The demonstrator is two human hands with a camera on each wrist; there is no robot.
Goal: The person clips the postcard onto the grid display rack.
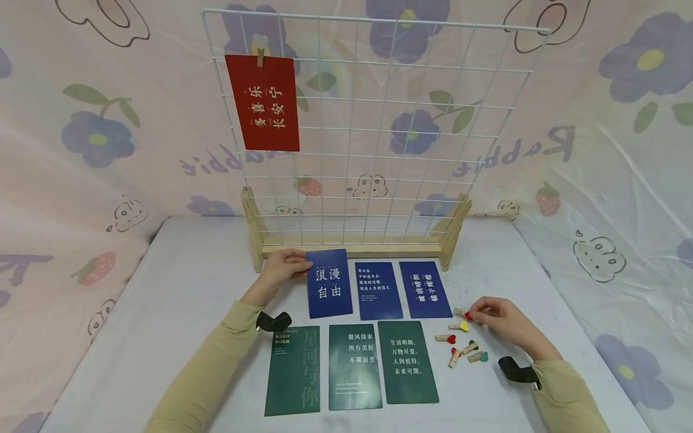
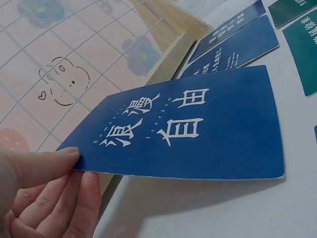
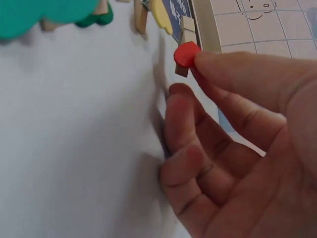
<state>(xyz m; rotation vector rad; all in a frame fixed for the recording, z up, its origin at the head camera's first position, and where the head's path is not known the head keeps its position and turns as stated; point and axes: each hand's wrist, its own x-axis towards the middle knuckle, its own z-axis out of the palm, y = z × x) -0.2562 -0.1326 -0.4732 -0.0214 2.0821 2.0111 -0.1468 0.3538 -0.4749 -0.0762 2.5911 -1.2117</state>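
My left hand pinches a blue card with white lettering by its upper left corner, thumb on the printed face. In the left wrist view the card is tilted up off the white table. Two more blue cards lie to its right. My right hand pinches a small wooden clothespin by its red heart between thumb and forefinger, the other fingers curled below. Beside that hand lie several more clothespins with coloured hearts, one with a yellow heart nearest.
Behind the cards stands a white wire grid in a wooden base. A red card hangs at its upper left under a clothespin. Three green cards lie in the front row. A patterned cloth surrounds the table.
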